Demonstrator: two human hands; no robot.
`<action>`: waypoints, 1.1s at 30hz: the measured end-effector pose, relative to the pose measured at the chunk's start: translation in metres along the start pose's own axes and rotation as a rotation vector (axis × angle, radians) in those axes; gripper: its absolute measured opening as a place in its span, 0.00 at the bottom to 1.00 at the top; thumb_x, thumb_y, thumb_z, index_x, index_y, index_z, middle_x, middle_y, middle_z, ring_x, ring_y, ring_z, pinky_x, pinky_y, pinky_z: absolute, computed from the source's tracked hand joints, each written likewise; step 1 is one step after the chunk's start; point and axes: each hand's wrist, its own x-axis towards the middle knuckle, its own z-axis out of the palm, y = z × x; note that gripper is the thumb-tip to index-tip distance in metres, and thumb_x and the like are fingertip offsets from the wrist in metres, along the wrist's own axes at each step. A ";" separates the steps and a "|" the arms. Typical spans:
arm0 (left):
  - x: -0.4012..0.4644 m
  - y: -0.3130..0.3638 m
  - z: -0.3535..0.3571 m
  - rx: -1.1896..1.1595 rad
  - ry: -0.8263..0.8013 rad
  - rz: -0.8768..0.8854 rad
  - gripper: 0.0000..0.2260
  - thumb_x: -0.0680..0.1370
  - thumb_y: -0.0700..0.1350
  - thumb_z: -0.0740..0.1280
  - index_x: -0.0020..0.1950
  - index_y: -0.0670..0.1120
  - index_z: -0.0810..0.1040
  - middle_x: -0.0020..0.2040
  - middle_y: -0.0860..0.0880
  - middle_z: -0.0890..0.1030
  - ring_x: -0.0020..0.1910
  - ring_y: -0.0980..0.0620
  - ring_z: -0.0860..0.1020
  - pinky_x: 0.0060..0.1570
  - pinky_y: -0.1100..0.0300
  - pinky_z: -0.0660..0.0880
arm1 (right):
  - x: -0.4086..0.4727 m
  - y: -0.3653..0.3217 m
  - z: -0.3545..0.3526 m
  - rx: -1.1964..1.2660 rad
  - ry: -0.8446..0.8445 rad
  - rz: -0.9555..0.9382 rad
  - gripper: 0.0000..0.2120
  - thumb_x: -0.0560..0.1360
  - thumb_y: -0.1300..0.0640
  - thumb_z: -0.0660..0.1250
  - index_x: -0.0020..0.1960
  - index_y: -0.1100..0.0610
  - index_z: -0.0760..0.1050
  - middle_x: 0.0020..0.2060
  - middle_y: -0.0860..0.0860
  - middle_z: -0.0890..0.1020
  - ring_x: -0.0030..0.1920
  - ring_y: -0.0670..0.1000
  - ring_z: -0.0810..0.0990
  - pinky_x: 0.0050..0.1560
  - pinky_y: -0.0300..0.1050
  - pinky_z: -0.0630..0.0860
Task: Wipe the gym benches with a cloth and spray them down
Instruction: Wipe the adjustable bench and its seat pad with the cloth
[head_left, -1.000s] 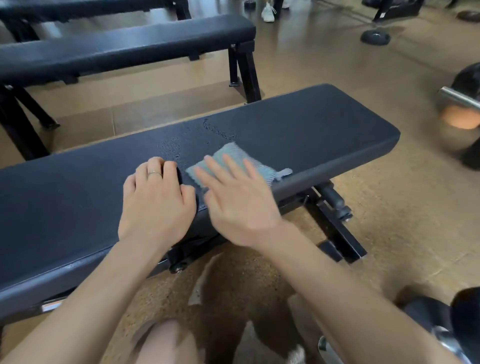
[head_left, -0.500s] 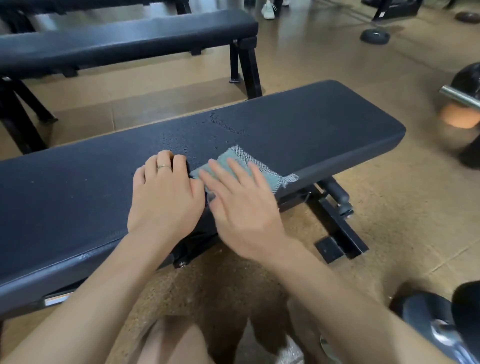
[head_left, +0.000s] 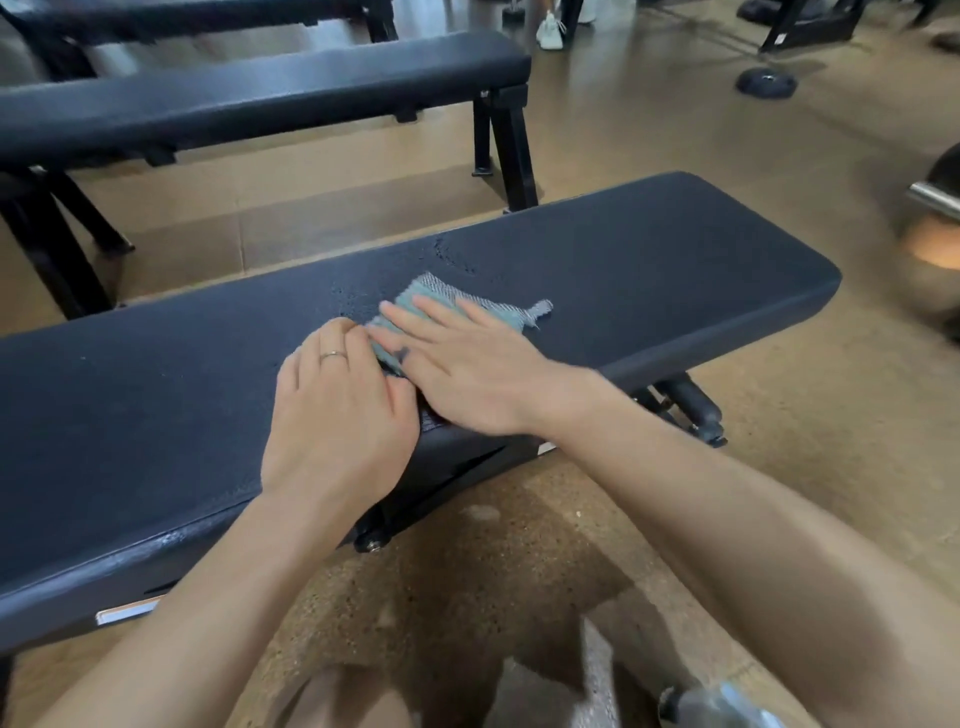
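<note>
two hands on a grey-green cloth, black gym bench

head view: a flat black padded bench runs across the picture from lower left to upper right, standing on a tan speckled floor. a small grey-green woven cloth lies on the pad just left of its middle, closer to the near edge, with a frayed corner sticking out to the right. beyond the cloth, toward the far edge, a patch of spray droplets beads on the black surface.

the right hand lies flat on the cloth, fingers straight and spread, pressing it to the pad; nothing is clasped. the left hand rests on the pad just beside it, touching the cloth's left edge, its fingers bent down at the tips and a ring on one finger. whether the left fingertips pinch the cloth or only lean on it, i cannot tell; its thumb lies against the right hand.

a second black bench stands parallel behind, well apart from the near one, and a third shows at the top edge. a dark round weight plate lies on the floor at upper right. a white shoe stands at the top. a chrome dumbbell handle enters from the right edge, blurred.
</note>
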 end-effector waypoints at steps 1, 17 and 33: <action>0.001 0.001 0.000 -0.039 0.015 -0.033 0.23 0.77 0.48 0.52 0.67 0.38 0.71 0.67 0.39 0.73 0.65 0.38 0.72 0.68 0.44 0.67 | 0.018 0.005 -0.003 0.008 -0.021 0.008 0.25 0.86 0.50 0.40 0.82 0.43 0.48 0.82 0.42 0.47 0.81 0.47 0.42 0.80 0.53 0.39; 0.004 0.009 0.000 0.068 0.021 -0.066 0.21 0.75 0.47 0.54 0.64 0.40 0.75 0.67 0.41 0.75 0.64 0.39 0.73 0.65 0.44 0.70 | 0.114 0.094 -0.033 -0.066 0.017 0.395 0.25 0.83 0.50 0.42 0.76 0.51 0.63 0.76 0.56 0.64 0.77 0.58 0.58 0.77 0.62 0.48; 0.003 0.016 -0.004 0.056 0.024 -0.105 0.20 0.76 0.46 0.57 0.65 0.41 0.75 0.67 0.44 0.75 0.63 0.41 0.73 0.63 0.45 0.71 | 0.122 0.093 -0.046 -0.133 -0.042 0.384 0.26 0.80 0.50 0.46 0.75 0.54 0.68 0.74 0.56 0.69 0.74 0.60 0.64 0.71 0.59 0.56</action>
